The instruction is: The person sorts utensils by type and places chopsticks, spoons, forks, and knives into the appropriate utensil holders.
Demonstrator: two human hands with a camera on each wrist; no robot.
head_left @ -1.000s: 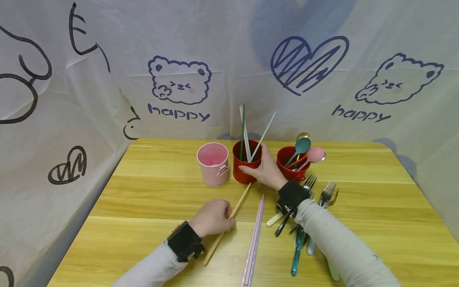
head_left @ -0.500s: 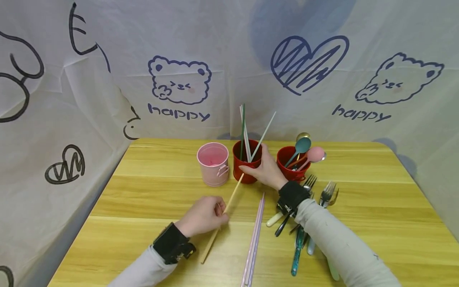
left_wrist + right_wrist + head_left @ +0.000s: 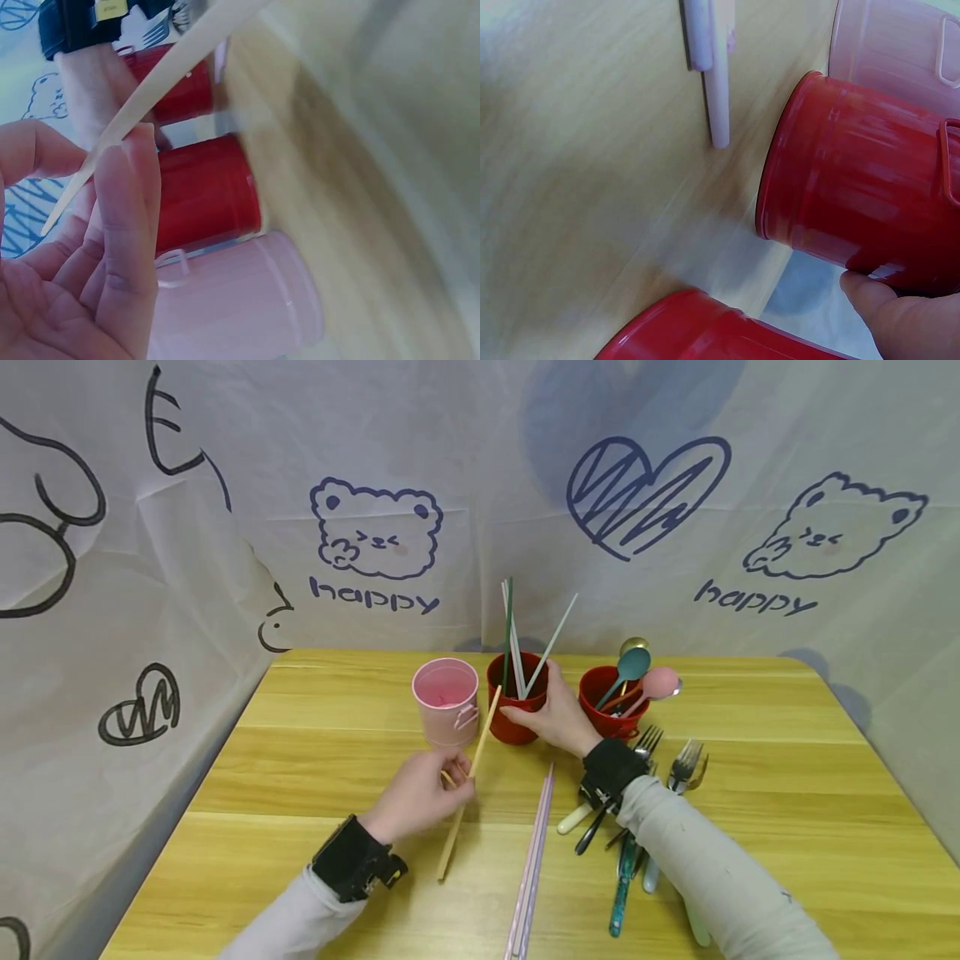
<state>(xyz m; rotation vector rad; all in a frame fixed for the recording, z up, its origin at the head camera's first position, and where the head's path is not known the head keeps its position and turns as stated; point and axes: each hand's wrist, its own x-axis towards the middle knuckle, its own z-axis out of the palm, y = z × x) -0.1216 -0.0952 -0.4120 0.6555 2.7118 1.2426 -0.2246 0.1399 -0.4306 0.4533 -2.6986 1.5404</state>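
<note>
Between thumb and fingertips, my left hand (image 3: 420, 795) pinches a pale wooden chopstick (image 3: 487, 724). It slants up and away, its far tip overlapping the front of the middle red bucket (image 3: 510, 728) in the head view. A short piece of similar pale wood shows among the fingers. My right hand (image 3: 561, 713) grips that bucket's right side, thumb at the front; the fingers behind are mostly hidden. Green and white chopsticks (image 3: 516, 647) stand in the bucket. In the left wrist view the held chopstick (image 3: 150, 91) crosses in front of the red bucket (image 3: 210, 199).
A pink bucket (image 3: 448, 725) stands left of the middle one. To the right, another red bucket (image 3: 611, 723) holds several spoons (image 3: 634, 663). Pale purple chopsticks (image 3: 534, 864) lie in front on the wooden table (image 3: 300, 777). Several forks (image 3: 684, 766) and other handles lie beneath the right forearm.
My left hand has lifted the wooden chopstick and carried it slightly left and away, tilting its far tip up towards the red bucket. The right hand keeps its grip on the bucket.
</note>
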